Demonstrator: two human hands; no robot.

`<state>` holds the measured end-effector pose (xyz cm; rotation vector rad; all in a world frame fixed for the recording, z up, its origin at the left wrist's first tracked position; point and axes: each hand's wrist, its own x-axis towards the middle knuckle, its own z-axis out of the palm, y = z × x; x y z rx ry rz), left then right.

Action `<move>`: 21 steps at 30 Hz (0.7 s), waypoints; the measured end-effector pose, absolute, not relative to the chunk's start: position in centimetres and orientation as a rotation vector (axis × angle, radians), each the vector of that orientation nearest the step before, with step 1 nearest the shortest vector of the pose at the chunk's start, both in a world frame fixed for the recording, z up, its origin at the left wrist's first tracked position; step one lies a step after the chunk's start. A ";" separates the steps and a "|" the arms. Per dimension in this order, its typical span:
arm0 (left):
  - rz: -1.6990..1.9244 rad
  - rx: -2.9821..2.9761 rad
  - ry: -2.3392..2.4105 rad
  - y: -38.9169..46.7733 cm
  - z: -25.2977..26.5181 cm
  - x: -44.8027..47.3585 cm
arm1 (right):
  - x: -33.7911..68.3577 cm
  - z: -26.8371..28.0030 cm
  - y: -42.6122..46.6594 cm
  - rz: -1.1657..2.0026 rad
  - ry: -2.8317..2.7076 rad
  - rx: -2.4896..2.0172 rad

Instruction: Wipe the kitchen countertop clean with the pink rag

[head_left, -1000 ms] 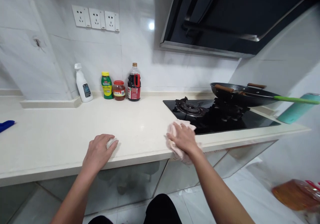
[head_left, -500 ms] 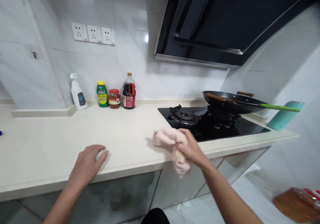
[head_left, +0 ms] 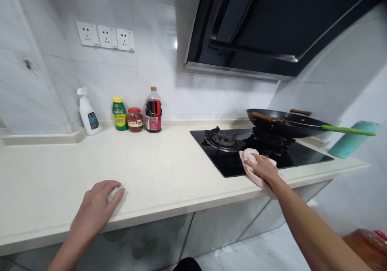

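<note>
My right hand (head_left: 263, 168) grips a pale pink cloth (head_left: 248, 158) and presses it on the front part of the black glass gas stove (head_left: 224, 163). Part of the cloth hangs over the counter's front edge. The underside of that hand is hidden. On the left, my left hand (head_left: 96, 202) rests at the edge of the cream countertop (head_left: 157, 170), thumb apart from the curved fingers, holding nothing. The left burner (head_left: 224, 141) lies bare just behind the cloth.
A wok (head_left: 287, 127) with a green-handled utensil (head_left: 347, 130) sits on the right burner, near a teal canister (head_left: 350, 142). Along the wall stand a white spray bottle (head_left: 89, 116), a green bottle (head_left: 120, 116), a red-lidded jar (head_left: 134, 121) and a soy sauce bottle (head_left: 154, 116). A range hood (head_left: 250, 29) hangs above.
My right hand has carried the cloth right, from above the counter's front edge onto the stove's front. My left hand stays in place on the counter. The view has shifted slightly.
</note>
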<state>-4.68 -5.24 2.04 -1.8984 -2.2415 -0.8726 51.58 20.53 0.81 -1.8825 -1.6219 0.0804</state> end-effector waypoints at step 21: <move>-0.793 -1.949 -2.206 -5.1 1.8 -5.6 | 32.3 1.5 5.0 0.337 -2.421 -0.718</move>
